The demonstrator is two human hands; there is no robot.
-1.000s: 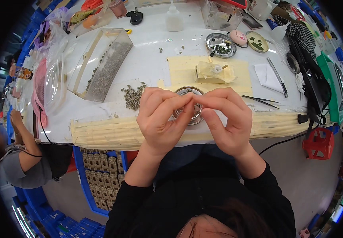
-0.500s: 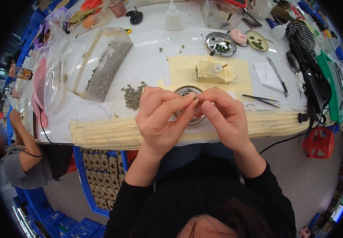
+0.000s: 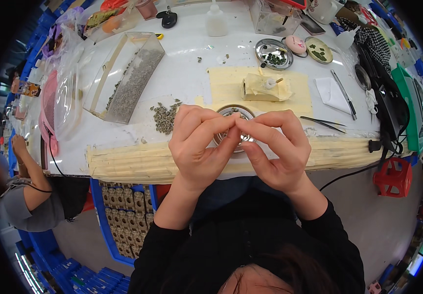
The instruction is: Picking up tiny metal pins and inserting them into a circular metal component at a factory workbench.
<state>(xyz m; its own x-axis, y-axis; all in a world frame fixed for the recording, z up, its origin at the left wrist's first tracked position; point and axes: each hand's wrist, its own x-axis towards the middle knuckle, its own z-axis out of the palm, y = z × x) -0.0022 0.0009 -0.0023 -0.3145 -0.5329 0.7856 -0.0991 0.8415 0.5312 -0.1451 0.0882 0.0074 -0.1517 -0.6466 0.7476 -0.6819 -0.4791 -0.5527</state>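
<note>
Though wrists (image 3: 187,187) apart, both hands (image 3: 195,153) (image 3: 290,157) together at the fingers (image 3: 216,126).

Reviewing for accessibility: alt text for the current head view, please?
A person's left hand and right hand meet fingertip to fingertip over a round metal dish on a white worktable; anything held is too small to make out. A pile of small grey pieces and a clear box lie to the left, dark tweezers to the right.

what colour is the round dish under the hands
The dish is shiny silver; the head view shows it.
</note>
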